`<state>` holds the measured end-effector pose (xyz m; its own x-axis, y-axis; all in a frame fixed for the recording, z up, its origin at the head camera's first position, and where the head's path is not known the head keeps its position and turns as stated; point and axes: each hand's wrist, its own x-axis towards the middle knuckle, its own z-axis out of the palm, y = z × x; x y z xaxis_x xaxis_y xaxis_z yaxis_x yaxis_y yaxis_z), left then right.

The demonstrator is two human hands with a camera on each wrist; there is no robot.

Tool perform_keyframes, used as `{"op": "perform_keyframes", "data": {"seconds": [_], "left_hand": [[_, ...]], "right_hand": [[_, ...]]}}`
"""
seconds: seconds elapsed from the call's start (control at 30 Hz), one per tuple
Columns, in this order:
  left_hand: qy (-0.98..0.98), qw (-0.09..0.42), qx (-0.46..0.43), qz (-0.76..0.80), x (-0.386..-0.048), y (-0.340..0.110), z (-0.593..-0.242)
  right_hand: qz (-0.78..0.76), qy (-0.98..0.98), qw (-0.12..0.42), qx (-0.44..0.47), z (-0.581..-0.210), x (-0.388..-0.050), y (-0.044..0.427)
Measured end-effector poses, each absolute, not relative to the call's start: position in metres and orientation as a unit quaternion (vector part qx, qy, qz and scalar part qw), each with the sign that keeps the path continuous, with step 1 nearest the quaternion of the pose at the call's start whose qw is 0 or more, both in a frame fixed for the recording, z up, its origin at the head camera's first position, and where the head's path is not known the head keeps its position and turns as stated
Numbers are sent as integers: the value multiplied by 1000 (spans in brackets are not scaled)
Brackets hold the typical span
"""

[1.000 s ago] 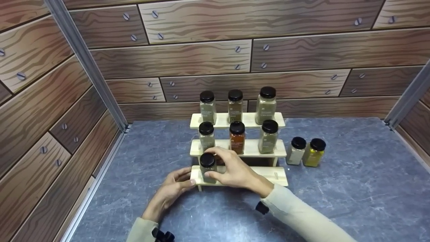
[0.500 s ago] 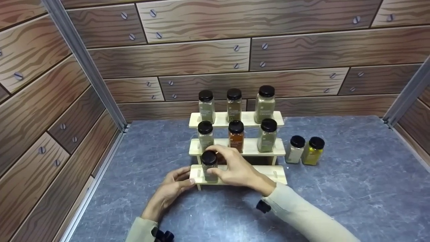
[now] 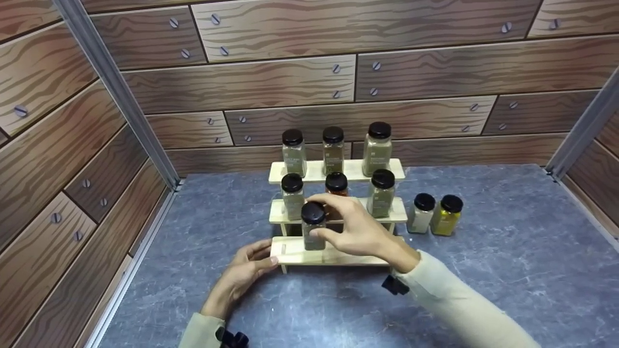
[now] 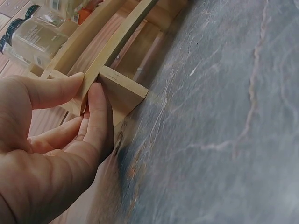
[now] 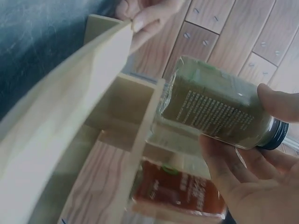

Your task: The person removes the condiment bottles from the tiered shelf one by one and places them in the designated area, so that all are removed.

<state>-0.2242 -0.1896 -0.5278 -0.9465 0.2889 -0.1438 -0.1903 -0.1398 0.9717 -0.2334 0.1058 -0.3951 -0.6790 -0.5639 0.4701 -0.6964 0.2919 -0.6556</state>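
Note:
My right hand (image 3: 360,229) pinches a black-capped glass jar (image 3: 314,232) between thumb and fingers, just above the lowest shelf of the wooden rack (image 3: 290,253). In the right wrist view the held jar (image 5: 212,105) shows greyish-green contents, and its base is off the shelf board (image 5: 70,102). My left hand (image 3: 246,270) pinches the left end of that lowest shelf; the left wrist view has thumb and fingers (image 4: 97,107) on the board's edge. On the middle shelf, an orange-red jar (image 5: 177,189) stands partly hidden behind my right hand in the head view.
Three jars stand on the top shelf (image 3: 354,169), and the middle shelf bears three. Right of the rack, a whitish jar (image 3: 420,215) and a yellow jar (image 3: 446,216) stand on the grey tabletop (image 3: 508,270). Wood-patterned walls enclose the back and sides.
The jar in my right hand has moved up and to the right, away from the shelf's left end. My left hand still grips the shelf end. The head view has shifted slightly.

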Motion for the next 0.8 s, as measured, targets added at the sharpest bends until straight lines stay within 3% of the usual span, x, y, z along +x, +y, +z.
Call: {"op": "perform_keyframes", "data": {"seconds": [0.8], "left_hand": [[636, 158, 34, 755, -225, -188, -527]], "right_hand": [[450, -811, 97, 361, -370, -229, 179]]}}
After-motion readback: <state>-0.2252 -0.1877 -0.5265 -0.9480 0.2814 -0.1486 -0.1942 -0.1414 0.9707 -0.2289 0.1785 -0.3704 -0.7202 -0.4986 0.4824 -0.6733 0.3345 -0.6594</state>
